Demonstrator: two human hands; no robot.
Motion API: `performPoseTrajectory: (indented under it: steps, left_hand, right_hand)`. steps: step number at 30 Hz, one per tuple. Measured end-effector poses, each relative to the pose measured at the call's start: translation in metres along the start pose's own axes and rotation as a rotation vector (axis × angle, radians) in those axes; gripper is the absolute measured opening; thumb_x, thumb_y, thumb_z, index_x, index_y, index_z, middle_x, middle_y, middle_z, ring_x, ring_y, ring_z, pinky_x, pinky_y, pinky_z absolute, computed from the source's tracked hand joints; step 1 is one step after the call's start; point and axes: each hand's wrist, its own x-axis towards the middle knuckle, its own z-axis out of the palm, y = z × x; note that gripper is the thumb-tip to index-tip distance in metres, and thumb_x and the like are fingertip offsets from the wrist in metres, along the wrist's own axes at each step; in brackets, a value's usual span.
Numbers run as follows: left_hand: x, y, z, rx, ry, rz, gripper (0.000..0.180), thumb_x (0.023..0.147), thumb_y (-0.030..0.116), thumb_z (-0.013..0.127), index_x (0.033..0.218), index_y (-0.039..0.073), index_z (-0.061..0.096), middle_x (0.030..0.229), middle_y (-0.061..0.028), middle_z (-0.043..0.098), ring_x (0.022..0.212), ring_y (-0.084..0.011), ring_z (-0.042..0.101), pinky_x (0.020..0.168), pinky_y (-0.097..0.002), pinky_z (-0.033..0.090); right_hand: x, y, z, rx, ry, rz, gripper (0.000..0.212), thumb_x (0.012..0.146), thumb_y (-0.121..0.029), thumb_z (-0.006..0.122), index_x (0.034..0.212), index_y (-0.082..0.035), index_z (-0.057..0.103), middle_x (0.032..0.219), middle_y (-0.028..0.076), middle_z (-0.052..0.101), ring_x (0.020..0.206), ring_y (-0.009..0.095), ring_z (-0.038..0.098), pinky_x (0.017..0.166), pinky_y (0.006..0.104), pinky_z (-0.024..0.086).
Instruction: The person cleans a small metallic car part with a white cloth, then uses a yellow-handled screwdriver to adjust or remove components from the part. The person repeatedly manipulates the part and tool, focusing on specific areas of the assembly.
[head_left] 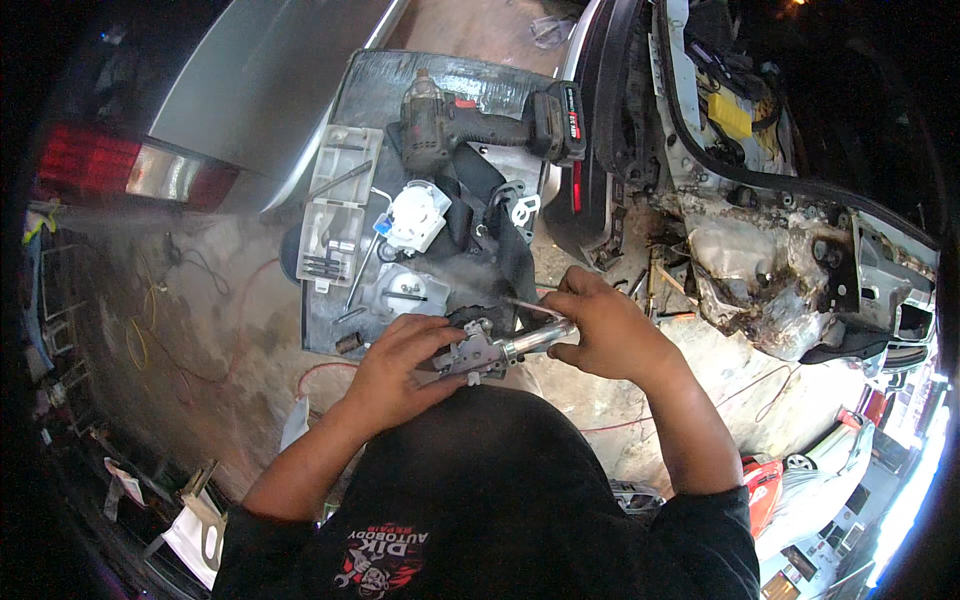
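In front of my torso, my left hand (392, 372) is closed around a grey metal seat belt retractor (478, 351), thumb below and fingers above. A shiny metal tube (528, 342) sticks out of it to the right. My right hand (612, 328) pinches near the tube's far end, with a thin rod-like piece (533, 307) by its fingers; what holds that piece is hard to make out. Black belt webbing (515, 262) lies just beyond my hands. Farther off are a white plastic cover with gears (415, 215) and a clear plastic housing (408, 291).
A dark work surface (350, 85) carries a cordless impact driver (465, 125), a clear bit case (325, 265) and a long thin screwdriver (362, 270). A car with a red tail light (95, 165) stands left; stripped bodywork (750, 260) stands right. A red cable (650, 428) crosses the floor.
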Motion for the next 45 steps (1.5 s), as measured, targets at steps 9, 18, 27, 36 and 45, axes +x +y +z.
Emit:
performPoseTrajectory:
  steps: [9,18,27,36,45]
  left_hand:
    - [0.004,0.004,-0.005,0.079,0.070,0.133,0.059,0.070,0.020,0.096,0.125,0.009,0.077,0.125,-0.0142,0.075,0.123,-0.0360,0.067,0.107,-0.0477,0.054]
    - [-0.007,0.028,-0.031,0.019,-0.071,0.116,0.063,0.076,0.019,0.092,0.134,0.008,0.071,0.130,-0.0155,0.072,0.125,-0.0373,0.064,0.106,-0.0496,0.052]
    - [-0.018,0.040,-0.032,0.053,-0.149,0.082,0.081,0.069,0.024,0.101,0.141,0.006,0.067,0.128,-0.0165,0.072,0.117,-0.0351,0.069,0.101,-0.0458,0.055]
    - [-0.015,0.059,-0.055,-0.218,-0.320,-0.016,0.065,0.082,0.033,0.095,0.133,0.003,0.070,0.108,-0.0153,0.077,0.096,-0.0269,0.076,0.088,-0.0383,0.058]
    - [-0.029,0.081,-0.046,-0.659,-0.215,-0.421,0.043,0.107,0.026,0.075,0.137,-0.003,0.065,0.100,-0.0086,0.074,0.086,-0.0110,0.068,0.077,-0.0284,0.055]
  right_hand:
    - [-0.009,0.009,0.007,0.067,0.050,-0.116,0.030,0.086,-0.015,0.082,0.115,-0.009,0.078,0.105,0.012,0.067,0.105,0.037,0.068,0.091,0.0485,0.057]
    - [-0.043,-0.006,0.016,0.319,0.153,-0.135,0.034,0.085,-0.012,0.087,0.118,-0.009,0.079,0.107,0.013,0.072,0.104,0.034,0.070,0.090,0.0439,0.057]
    - [-0.065,-0.010,0.031,0.479,0.209,-0.127,0.030,0.086,-0.010,0.089,0.113,-0.004,0.079,0.103,0.011,0.073,0.095,0.029,0.071,0.081,0.0396,0.054]
    - [-0.076,-0.013,0.027,0.760,0.055,-0.158,0.029,0.094,-0.017,0.086,0.114,0.000,0.076,0.093,0.007,0.069,0.088,0.020,0.066,0.076,0.0339,0.050]
    - [-0.084,-0.035,0.013,1.202,-0.234,0.289,0.049,0.109,-0.048,0.067,0.091,-0.002,0.071,0.071,-0.001,0.058,0.059,0.009,0.053,0.055,0.0270,0.041]
